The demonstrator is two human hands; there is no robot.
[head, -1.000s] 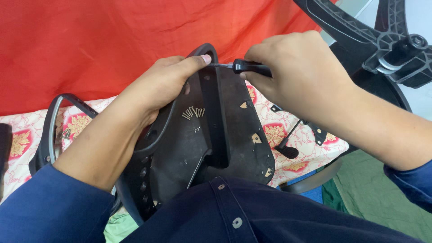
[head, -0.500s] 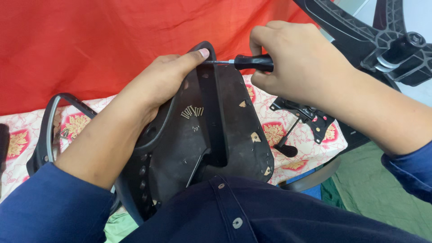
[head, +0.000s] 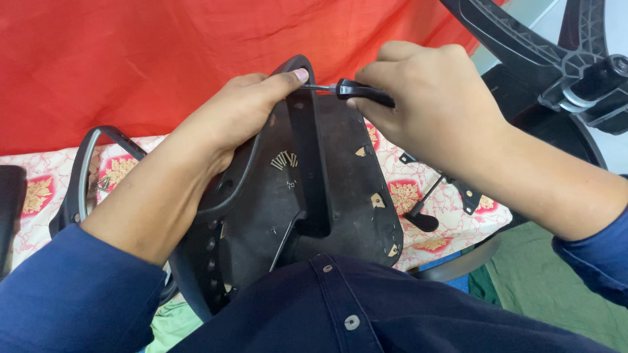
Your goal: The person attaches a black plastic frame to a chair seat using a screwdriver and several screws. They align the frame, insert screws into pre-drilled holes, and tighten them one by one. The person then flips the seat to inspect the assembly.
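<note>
**Screwdriver applied to the top of a chair seat pan held upright on the lap.**
The left hand (head: 239, 117) clasps the upper edge of the black seat pan (head: 294, 202), thumb tip pressed on the rim of the raised central rib; the right hand (head: 425, 111) is closed around a black-handled screwdriver (head: 356, 91), whose thin metal shaft meets the rib just beside that thumb. The fastener itself is hidden, so how far it is driven cannot be judged. The pan is hard, matte moulded plastic, dusty and curved. Below the fingers, a black armrest loop (head: 88, 170) and a lever bracket (head: 445, 193) lie unattached on patterned cloth (head: 405, 196); the ribbed star base (head: 523, 46) stands beyond the right knuckles.
</note>
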